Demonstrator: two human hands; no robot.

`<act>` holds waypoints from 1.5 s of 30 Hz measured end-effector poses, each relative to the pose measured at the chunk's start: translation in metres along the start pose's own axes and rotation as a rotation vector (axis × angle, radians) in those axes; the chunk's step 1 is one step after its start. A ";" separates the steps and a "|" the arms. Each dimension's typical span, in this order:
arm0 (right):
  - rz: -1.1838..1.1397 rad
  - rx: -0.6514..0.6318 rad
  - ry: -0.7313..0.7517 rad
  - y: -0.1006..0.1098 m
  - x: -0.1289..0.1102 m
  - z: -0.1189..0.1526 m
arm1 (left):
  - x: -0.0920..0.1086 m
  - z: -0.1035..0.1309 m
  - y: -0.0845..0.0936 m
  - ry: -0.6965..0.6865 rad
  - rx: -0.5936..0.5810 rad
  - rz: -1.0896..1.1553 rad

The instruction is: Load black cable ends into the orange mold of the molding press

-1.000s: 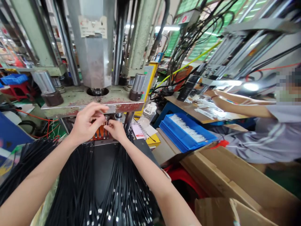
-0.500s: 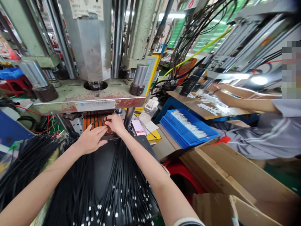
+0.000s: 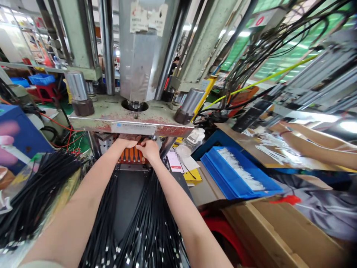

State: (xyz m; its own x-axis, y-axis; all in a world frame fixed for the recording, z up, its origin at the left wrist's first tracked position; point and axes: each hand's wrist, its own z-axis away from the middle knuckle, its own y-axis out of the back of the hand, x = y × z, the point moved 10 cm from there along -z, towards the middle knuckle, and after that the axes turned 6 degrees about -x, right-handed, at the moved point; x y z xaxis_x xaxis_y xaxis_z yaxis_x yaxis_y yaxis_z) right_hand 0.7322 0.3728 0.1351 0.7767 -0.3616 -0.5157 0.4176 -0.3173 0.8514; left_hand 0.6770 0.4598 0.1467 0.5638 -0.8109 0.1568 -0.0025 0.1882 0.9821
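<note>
Under the upper plate of a press [image 3: 134, 127], my two hands meet over an orange mould block [image 3: 127, 155]. Several black cables lie side by side in its grooves. My right hand [image 3: 150, 149] has its thumb and fingers pinched on a black cable [image 3: 141, 142] at the right part of the block. Close beside it, my left hand [image 3: 128, 143] reaches across the top of the block, fingers together at the same cable; the plate's shadow partly hides its fingertips. Bundles of black cables [image 3: 156, 219] with pale tips hang over a dark surface [image 3: 126, 204] below.
More black cables [image 3: 36, 190] lie at left. On the right stand a blue bin [image 3: 208, 163] of white pieces, a phone [image 3: 175, 162], a clear bottle [image 3: 195, 137] and cardboard boxes [image 3: 267, 227]. A co-worker's arm [image 3: 315, 143] reaches over the adjoining bench.
The view has turned left and down. My left hand has moved forward onto the mould, beside my right hand. The cable stretched between the hands is now down at the block.
</note>
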 end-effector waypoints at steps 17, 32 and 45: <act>0.223 -0.317 -0.074 -0.033 0.084 0.112 | -0.155 0.237 -0.077 0.535 0.067 0.232; -0.692 -0.224 0.520 0.045 -0.078 0.171 | 0.018 0.226 0.063 -0.185 0.300 0.907; -1.128 0.030 0.418 0.078 -0.060 0.149 | 0.089 0.174 0.079 -0.339 0.049 1.149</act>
State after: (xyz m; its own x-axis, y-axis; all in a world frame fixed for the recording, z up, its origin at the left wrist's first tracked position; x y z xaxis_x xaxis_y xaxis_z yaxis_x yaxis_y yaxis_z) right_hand 0.6480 0.2391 0.2179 0.0766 0.4432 -0.8931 0.9534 -0.2947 -0.0644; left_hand 0.5833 0.3057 0.2560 -0.0349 -0.2885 0.9568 -0.3971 0.8826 0.2516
